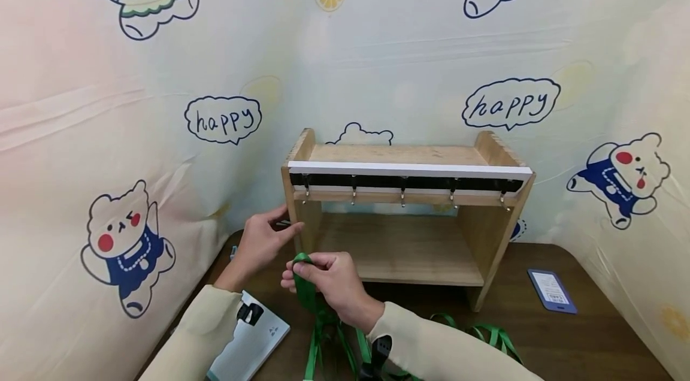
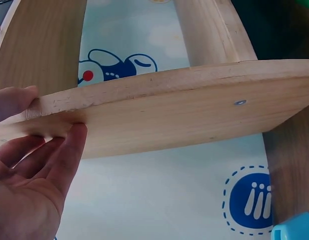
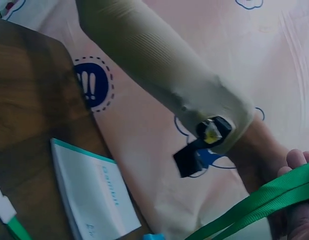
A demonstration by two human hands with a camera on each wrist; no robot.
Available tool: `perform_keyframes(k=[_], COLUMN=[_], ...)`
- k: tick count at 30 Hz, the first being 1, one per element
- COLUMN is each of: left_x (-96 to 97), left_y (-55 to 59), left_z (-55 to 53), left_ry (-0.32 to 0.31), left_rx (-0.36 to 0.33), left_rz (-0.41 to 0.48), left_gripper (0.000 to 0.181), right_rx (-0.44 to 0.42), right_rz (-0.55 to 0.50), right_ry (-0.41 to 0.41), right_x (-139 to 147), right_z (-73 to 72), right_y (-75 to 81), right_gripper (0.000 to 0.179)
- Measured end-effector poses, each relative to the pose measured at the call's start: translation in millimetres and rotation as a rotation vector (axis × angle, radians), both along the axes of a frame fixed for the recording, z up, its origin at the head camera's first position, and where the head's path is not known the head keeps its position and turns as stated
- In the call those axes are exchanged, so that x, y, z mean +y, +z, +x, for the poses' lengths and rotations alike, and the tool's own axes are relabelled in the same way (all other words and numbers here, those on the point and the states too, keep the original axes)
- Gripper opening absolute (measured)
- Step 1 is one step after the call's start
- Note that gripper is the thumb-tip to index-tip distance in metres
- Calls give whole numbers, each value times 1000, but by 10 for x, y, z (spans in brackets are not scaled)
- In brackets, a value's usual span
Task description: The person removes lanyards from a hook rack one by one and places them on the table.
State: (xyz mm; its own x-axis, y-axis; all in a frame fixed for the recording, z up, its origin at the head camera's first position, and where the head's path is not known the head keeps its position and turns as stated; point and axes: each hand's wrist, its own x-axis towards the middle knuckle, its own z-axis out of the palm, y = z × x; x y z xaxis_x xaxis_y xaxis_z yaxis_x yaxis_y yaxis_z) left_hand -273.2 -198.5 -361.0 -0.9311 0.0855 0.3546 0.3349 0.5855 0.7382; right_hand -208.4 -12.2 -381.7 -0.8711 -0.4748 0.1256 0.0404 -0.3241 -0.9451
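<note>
A small wooden shelf stands on the dark table, with a white-edged black strip of several metal hooks across its front. My left hand grips the shelf's left side panel; the left wrist view shows the thumb on one side of its edge and the fingers on the other. In my right hand, a looped green lanyard is pinched between thumb and fingers, just in front of the shelf's left side. Its straps cross the right wrist view's lower right corner.
More green lanyards lie under and beyond my right forearm. A blue-framed card holder rests at the table's right. Below my left forearm is a white box with a teal edge. Patterned cloth hangs behind.
</note>
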Motion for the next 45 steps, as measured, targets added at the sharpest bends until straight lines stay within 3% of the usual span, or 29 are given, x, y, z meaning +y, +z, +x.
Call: perform_keyframes(k=[18,30,36,45], left_x=[5,-1,-7,3], left_y=[-7,-21,-22,-20], left_z=[-9,-15,-19,-11], left_ry=[11,2,9,7], left_rx=[18,20,12,-3], left_rz=[-1,-2,-3,-2], left_gripper=[59,58,60,60], right_rx=[-109,-128,-98,-123], right_rz=[8,20,-19,11], right_ry=[51,61,60,-12], right_x=[-109,-132,-178,-209], right_z=[277,325,333,317], right_y=[-594,-918,-1096,-1290], right_gripper=[30,26,30,31])
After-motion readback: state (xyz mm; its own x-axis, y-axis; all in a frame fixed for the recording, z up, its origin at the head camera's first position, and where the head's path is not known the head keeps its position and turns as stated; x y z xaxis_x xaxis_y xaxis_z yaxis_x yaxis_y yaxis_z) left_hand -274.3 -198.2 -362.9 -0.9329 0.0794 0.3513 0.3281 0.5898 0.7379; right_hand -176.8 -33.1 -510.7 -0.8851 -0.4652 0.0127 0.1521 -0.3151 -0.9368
